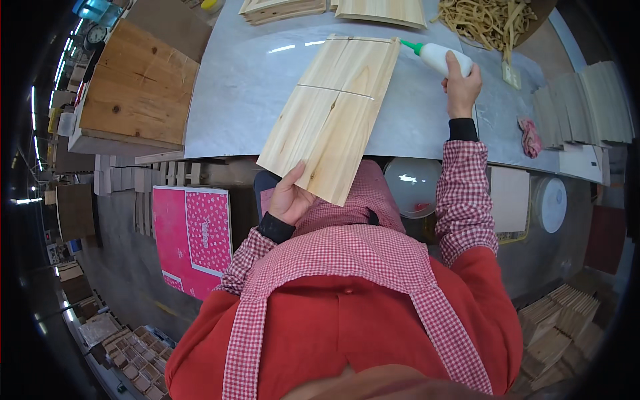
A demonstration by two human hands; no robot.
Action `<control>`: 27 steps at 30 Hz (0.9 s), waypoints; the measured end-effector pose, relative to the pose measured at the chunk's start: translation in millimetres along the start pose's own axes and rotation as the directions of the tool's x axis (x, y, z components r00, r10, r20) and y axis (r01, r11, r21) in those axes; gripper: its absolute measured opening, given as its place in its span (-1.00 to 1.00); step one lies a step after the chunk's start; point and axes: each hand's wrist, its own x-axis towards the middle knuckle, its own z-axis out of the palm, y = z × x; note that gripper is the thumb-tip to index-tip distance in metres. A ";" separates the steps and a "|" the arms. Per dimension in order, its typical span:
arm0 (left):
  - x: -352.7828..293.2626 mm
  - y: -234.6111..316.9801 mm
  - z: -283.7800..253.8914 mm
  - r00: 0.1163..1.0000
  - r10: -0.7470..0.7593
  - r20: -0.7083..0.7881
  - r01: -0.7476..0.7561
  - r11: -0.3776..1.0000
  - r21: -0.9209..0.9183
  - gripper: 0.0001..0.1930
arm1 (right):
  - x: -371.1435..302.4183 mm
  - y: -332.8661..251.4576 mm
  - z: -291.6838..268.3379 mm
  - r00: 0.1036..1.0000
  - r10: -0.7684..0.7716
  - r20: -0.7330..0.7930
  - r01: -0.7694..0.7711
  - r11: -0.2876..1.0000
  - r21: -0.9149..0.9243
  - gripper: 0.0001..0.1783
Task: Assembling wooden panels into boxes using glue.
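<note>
Gripping a wooden panel (328,119) in the left hand's (289,201) fingers (294,172), the person (340,307) clamps the right hand's (461,85) round a white bottle (437,59).

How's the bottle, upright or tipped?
Tipped: the bottle lies sideways in the right hand, its green nozzle pointing toward the board.
</note>
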 end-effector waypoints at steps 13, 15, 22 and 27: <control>5.9 4.0 3.4 0.997 0.063 -0.033 -0.062 0.997 0.040 -0.46 | -52.1 -17.6 -26.8 0.973 -0.037 0.228 0.037 0.999 0.007 -0.63; 11.2 6.3 3.0 0.998 0.063 -0.017 -0.063 0.998 0.021 -0.46 | -69.2 -23.4 -32.8 0.959 -0.021 0.284 0.017 1.000 0.015 -0.61; 26.7 16.6 1.7 0.994 0.102 0.033 -0.102 0.995 0.005 -0.46 | -127.2 -53.0 -46.8 0.910 -0.009 0.415 0.014 1.000 -0.009 -0.61; 31.2 20.5 1.9 0.986 0.114 0.122 -0.109 0.993 -0.044 -0.47 | -162.6 -65.0 -54.9 0.857 0.005 0.515 0.021 0.999 -0.046 -0.62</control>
